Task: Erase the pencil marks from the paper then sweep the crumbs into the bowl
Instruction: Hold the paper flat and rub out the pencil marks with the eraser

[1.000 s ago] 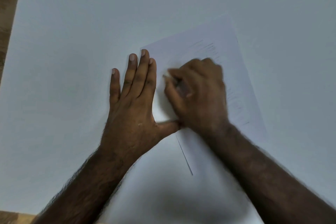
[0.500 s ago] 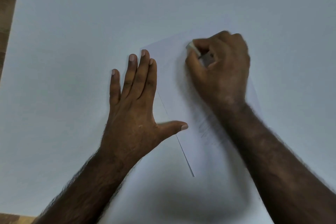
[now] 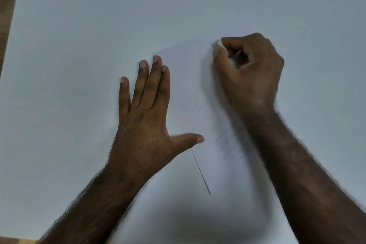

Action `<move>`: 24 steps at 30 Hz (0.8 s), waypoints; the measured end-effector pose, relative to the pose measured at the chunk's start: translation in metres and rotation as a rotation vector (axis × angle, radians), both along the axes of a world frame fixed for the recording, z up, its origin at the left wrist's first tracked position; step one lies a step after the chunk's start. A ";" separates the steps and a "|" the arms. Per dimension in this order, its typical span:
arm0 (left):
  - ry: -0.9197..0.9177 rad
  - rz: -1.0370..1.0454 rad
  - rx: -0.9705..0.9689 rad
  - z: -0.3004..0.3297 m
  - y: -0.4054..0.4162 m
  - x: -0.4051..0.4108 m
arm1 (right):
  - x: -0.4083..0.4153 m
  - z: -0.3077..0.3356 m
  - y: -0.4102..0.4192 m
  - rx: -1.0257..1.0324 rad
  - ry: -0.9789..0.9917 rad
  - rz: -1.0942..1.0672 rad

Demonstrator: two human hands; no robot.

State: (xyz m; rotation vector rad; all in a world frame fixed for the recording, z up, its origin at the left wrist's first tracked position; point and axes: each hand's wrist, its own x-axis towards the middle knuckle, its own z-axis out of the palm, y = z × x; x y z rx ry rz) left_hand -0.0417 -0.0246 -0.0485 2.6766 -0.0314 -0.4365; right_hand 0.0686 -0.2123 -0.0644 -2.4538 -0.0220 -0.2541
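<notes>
A white sheet of paper [image 3: 190, 69] lies slanted on the white table, with faint grey pencil marks [image 3: 227, 140] across its middle and lower part. My left hand [image 3: 146, 117] lies flat with straight fingers on the paper's left edge, thumb spread onto the sheet. My right hand [image 3: 249, 73] is curled at the sheet's upper right and pinches a small white eraser [image 3: 218, 44] against the paper. My right forearm covers the sheet's right side. No bowl or crumbs show.
The white table [image 3: 79, 45] fills nearly the whole view. A strip of brown wooden floor [image 3: 6, 18] runs beyond its left edge, with another bit at the bottom left corner.
My right hand with the eraser has moved from the middle of the sheet, beside my left thumb, up and right to the upper right part. My left hand has stayed flat in place.
</notes>
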 end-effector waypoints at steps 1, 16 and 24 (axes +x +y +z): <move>0.001 -0.001 -0.001 0.001 0.000 0.000 | -0.004 -0.001 -0.001 0.022 0.005 0.004; -0.043 -0.038 0.069 -0.004 -0.010 0.010 | -0.045 0.001 0.021 -0.004 0.013 0.407; -0.019 -0.021 0.080 -0.004 -0.010 0.011 | -0.011 0.000 0.007 -0.071 -0.067 0.166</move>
